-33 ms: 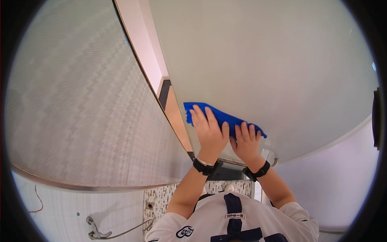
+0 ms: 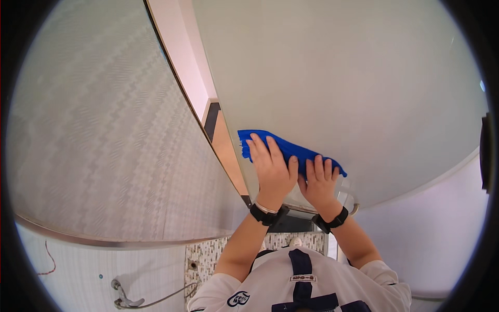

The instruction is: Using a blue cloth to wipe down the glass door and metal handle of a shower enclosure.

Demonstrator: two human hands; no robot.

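Observation:
A blue cloth (image 2: 288,148) lies spread against a pale frosted glass panel (image 2: 332,67), slanting down from left to right. My left hand (image 2: 271,169) rests on the cloth's left and middle part, its fingers stretched out and spread. Close beside it, my right hand (image 2: 319,184) presses on the cloth's right part with the fingers extended. The two thumbs are near each other at the cloth's lower edge. Both palms face the panel, so their undersides are hidden. A black band (image 2: 266,214) circles my left wrist and another black band (image 2: 335,221) my right one.
A second glass panel (image 2: 104,130) with a wavy pattern stands at the left, a narrow gap between the two. A shower handset (image 2: 127,296) with a hose is at the lower left. Mosaic tiles (image 2: 208,255) cover the floor. A dark handle (image 2: 486,153) is at the far right.
Both hands and the blue cloth have shifted very slightly, a little to the right and up on the panel. Everything else looks the same.

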